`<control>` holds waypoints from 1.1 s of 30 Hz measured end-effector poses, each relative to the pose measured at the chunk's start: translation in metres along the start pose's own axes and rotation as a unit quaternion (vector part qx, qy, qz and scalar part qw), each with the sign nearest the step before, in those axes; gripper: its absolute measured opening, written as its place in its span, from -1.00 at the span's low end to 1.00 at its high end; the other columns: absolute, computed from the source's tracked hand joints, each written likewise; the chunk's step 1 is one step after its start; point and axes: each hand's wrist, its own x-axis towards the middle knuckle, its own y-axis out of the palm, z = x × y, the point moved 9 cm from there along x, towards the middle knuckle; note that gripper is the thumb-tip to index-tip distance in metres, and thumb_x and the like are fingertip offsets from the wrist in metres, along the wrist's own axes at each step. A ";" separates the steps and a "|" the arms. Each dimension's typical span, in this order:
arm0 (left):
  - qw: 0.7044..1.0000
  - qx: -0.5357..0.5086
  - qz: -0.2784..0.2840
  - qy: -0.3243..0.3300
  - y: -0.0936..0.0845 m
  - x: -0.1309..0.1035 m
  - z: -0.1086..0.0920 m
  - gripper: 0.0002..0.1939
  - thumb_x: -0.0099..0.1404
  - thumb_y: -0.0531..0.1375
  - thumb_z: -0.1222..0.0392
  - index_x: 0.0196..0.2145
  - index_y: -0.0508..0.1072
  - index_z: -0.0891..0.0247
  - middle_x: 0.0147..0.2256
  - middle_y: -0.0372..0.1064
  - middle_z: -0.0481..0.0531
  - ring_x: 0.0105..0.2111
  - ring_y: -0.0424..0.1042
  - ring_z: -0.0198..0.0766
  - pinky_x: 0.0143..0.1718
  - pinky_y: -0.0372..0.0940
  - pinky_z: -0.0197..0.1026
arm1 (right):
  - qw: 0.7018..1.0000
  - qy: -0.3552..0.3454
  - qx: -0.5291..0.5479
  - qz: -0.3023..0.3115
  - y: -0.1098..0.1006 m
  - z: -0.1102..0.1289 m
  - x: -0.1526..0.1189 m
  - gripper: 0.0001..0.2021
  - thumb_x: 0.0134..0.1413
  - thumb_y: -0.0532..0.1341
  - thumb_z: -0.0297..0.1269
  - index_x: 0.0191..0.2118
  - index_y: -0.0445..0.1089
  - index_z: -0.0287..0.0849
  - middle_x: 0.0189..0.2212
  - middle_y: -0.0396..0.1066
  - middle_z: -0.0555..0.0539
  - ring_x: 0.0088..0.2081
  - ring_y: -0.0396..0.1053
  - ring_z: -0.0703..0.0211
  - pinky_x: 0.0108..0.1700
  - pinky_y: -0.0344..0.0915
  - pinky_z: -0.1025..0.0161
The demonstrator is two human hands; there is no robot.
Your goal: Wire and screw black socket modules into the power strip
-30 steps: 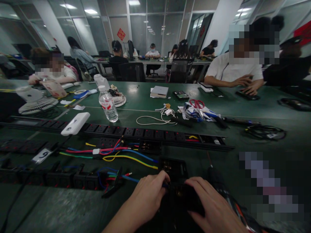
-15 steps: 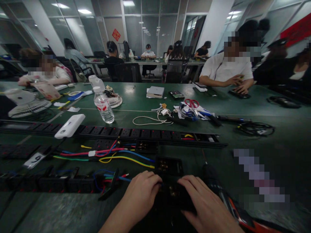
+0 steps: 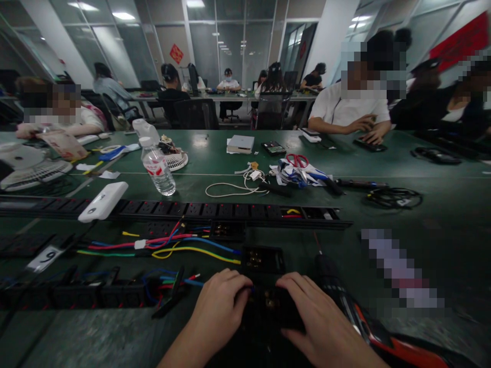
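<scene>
My left hand (image 3: 219, 304) is closed, thumb and fingers pinched on a blue wire (image 3: 194, 282) that runs in from the left; a bit of blue shows at the fingertips. My right hand (image 3: 312, 306) curls round the right side of a black plastic module (image 3: 282, 306) with brass terminals, its thumb at the near edge. The module's lower part is too dark to make out. Just beyond lies a second black module (image 3: 273, 258) with brass terminals. Blue and yellow-green wires (image 3: 199, 251) lead to it.
To the right lies a power screwdriver (image 3: 345, 301), its bit pointing away. Black socket strips (image 3: 230, 209) stretch across the left and middle. Farther back are a water bottle (image 3: 158, 168), red-handled scissors (image 3: 297, 161) and a white cable (image 3: 226, 189). A person (image 3: 353, 110) sits across the table.
The view has turned slightly right, so the scene sits a little farther left. Both hands keep nearly the same grip and place at the black module.
</scene>
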 end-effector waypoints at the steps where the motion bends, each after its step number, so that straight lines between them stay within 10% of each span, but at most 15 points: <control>1: 1.000 -0.001 -0.002 0.000 -0.001 0.000 0.000 -0.75 0.34 0.09 0.32 -0.18 0.55 0.13 -0.24 0.50 -0.01 -0.19 0.42 -0.16 -0.08 0.29 -0.13 | 1.000 0.002 0.001 0.003 0.000 0.000 0.000 -0.39 -0.23 0.30 -0.73 0.01 0.32 -0.17 0.00 0.34 -0.13 0.03 0.31 -0.05 0.12 0.30 -0.11; 33: 0.995 -0.055 0.076 -0.043 0.000 -0.004 0.010 -0.66 0.29 0.17 0.33 -0.02 0.41 0.03 -0.05 0.45 -0.10 -0.02 0.38 -0.20 0.02 0.22 -0.15 | 0.999 -0.010 -0.046 -0.013 0.002 0.004 0.000 -0.37 -0.28 0.33 -0.73 0.01 0.35 -0.19 0.01 0.37 -0.15 0.02 0.32 -0.12 0.11 0.34 -0.19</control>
